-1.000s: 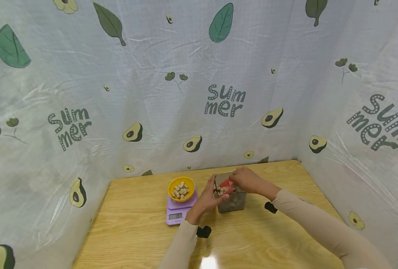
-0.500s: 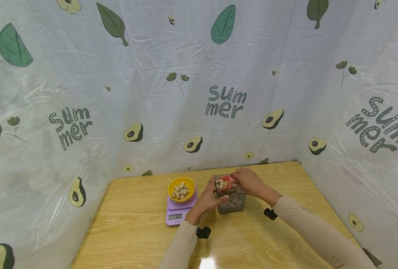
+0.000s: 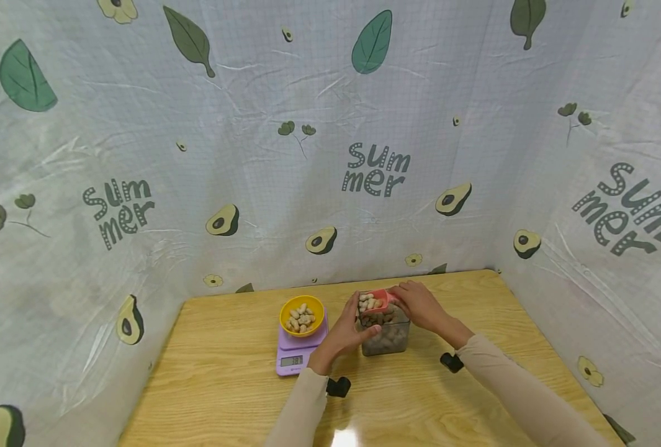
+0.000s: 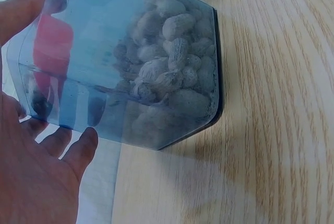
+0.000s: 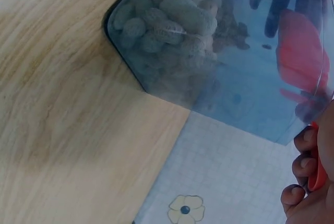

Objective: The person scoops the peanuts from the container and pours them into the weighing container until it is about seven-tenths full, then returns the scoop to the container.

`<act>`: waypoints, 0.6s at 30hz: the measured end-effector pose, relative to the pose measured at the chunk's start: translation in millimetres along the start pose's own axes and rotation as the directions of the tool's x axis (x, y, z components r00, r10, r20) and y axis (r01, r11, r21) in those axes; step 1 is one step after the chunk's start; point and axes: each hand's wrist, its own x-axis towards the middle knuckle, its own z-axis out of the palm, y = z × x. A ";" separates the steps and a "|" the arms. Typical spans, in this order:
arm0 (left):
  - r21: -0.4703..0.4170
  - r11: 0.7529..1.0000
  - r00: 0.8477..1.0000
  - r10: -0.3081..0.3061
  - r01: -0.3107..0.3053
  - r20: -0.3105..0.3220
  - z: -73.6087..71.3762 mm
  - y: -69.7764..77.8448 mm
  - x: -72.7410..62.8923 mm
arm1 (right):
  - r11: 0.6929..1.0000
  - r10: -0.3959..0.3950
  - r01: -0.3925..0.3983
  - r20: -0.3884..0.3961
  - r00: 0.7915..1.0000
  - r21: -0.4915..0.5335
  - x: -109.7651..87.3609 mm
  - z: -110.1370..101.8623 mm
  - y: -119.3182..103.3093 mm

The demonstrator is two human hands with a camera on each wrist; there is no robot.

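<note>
My right hand (image 3: 419,304) grips the handle of a red scoop (image 3: 388,300), which is loaded with unshelled peanuts and stands level at the top of a clear plastic container (image 3: 385,345). In the right wrist view the fingers curl round the scoop's handle (image 5: 317,174). My left hand (image 3: 344,330) holds the container's left side, thumb at the front and fingers along the other side. Through the wall in the left wrist view, peanuts (image 4: 177,62) fill the lower part, and the scoop (image 4: 52,49) shows near the rim.
Left of the container, a yellow bowl (image 3: 283,309) with several peanuts (image 3: 300,318) stands on a purple kitchen scale (image 3: 288,345), whose display seems to read 387. A printed cloth (image 3: 263,186) hangs behind the wooden table (image 3: 213,366).
The right hand has raised the scoop from among the peanuts to the container's rim and levelled it, now full. The hand has shifted slightly right. The left hand has stayed put.
</note>
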 end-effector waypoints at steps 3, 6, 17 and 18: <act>-0.003 1.000 1.000 -0.009 0.009 0.003 -0.3 0.7 -1.1 | 0.999 0.022 -0.022 -0.002 1.000 0.031 -1.2 0.0 1.2; 0.002 1.000 1.000 -0.019 0.019 0.000 -0.6 1.7 -1.0 | 0.997 0.045 -0.045 -0.001 0.999 0.065 -2.2 -0.9 3.3; 0.017 1.000 1.000 -0.020 0.020 -0.005 -1.1 3.1 -1.9 | 0.981 0.100 -0.099 -0.002 0.995 0.166 -11.2 -1.8 9.5; 0.016 1.000 1.000 -0.020 0.020 -0.005 -1.1 2.8 -2.0 | 0.980 0.100 -0.097 -0.013 0.995 0.173 -12.2 -2.6 9.5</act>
